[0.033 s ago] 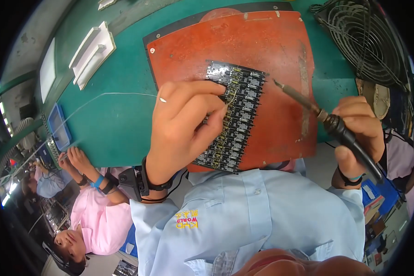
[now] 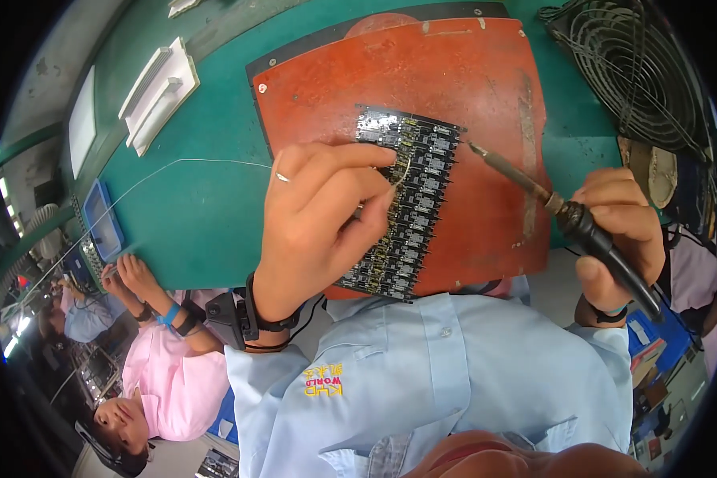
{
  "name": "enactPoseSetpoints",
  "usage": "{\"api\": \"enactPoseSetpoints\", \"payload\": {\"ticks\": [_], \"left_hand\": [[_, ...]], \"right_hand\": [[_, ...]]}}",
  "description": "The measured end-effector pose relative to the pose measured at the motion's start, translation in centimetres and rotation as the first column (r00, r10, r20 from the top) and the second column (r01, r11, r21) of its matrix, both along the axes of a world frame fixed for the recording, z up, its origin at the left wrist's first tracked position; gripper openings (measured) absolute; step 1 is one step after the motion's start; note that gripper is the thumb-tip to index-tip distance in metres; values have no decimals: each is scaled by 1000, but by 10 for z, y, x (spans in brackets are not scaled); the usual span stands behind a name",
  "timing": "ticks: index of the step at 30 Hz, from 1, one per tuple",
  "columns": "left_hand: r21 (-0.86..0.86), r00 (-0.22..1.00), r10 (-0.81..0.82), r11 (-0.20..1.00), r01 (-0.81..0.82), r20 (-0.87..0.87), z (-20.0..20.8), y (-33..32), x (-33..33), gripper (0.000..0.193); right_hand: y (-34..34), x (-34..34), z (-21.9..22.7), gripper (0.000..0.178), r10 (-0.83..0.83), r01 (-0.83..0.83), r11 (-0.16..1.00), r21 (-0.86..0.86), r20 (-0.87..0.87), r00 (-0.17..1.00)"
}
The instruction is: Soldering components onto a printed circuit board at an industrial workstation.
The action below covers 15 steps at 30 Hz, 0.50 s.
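My left hand point(image 2: 319, 211) hovers over a panel of small black circuit boards point(image 2: 426, 199), thumb and forefinger pinched on a thin solder wire point(image 2: 407, 171). The wire's short curved end reaches over the yellowish row of parts on the panel, and its long part trails off to the left. On the right, my right hand point(image 2: 625, 227) grips the black handle of a soldering iron point(image 2: 526, 182). The iron's tip points up and left, just beyond the panel's right edge and apart from both wire and panel. My left hand covers part of the panel's left side.
Beneath the panel lies an orange mat point(image 2: 486, 88) on a green bench point(image 2: 207, 223). A round fan guard point(image 2: 625, 72) stands at the far right, beside an iron stand with a sponge point(image 2: 661, 177). White holder point(image 2: 161, 95) and blue tray point(image 2: 103, 219) sit left, near a co-worker's hands point(image 2: 135, 279).
The soldering iron's tip has shifted very slightly left and down. My left hand and the solder wire have moved barely to the right.
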<state>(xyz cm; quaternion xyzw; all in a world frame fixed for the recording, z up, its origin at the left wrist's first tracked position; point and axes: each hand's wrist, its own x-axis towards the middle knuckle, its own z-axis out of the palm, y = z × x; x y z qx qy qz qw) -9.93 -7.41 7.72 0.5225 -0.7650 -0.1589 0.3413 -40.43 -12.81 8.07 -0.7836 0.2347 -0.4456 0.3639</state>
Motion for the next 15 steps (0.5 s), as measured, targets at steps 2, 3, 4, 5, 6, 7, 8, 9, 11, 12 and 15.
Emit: {"api": "enactPoseSetpoints", "payload": {"ticks": [2, 3, 4, 5, 6, 7, 8, 9, 11, 12, 15], "left_hand": [[-13, 999, -33, 999, 33, 23, -1, -1, -1, 18], [-1, 999, -31, 1000, 31, 31, -2, -1, -2, 18], [10, 999, -30, 1000, 30, 38, -3, 0, -2, 18], [20, 999, -28, 999, 28, 46, -3, 0, -3, 19], [25, 999, -28, 999, 27, 42, -4, 0, -3, 19], [25, 998, -33, 999, 31, 49, -4, -1, -2, 18], [25, 998, -36, 999, 35, 58, -4, -1, -1, 18], [25, 997, -39, 999, 38, 67, -4, -2, -1, 18], [21, 997, -42, 999, 41, 63, -5, -3, 0, 18], [14, 997, -48, 999, 47, 62, -6, -3, 0, 18], [3, 997, -57, 998, 57, 56, -6, -4, 1, 18]], "right_hand": [[0, 6, -1, 37, 64, -64, 998, 13, -21, 998], [0, 9, -2, 37, 64, -64, 998, 21, -23, 998], [0, 11, -2, 37, 71, -71, 997, 30, -25, 997], [0, 13, -3, 37, 78, -77, 996, 38, -26, 997], [0, 15, -3, 37, 86, -84, 995, 45, -29, 996], [0, 18, -2, 37, 87, -85, 995, 49, -32, 996], [-1, 20, 0, 37, 89, -87, 995, 40, -59, 994], [-1, 22, 2, 37, 91, -89, 996, 31, -86, 992], [-2, 26, 4, 36, 96, -94, 995, 25, -116, 989], [-3, 28, 5, 36, 102, -99, 995, 24, -138, 985], [-2, 32, 7, 35, 112, -109, 994, 26, -183, 977]]}}
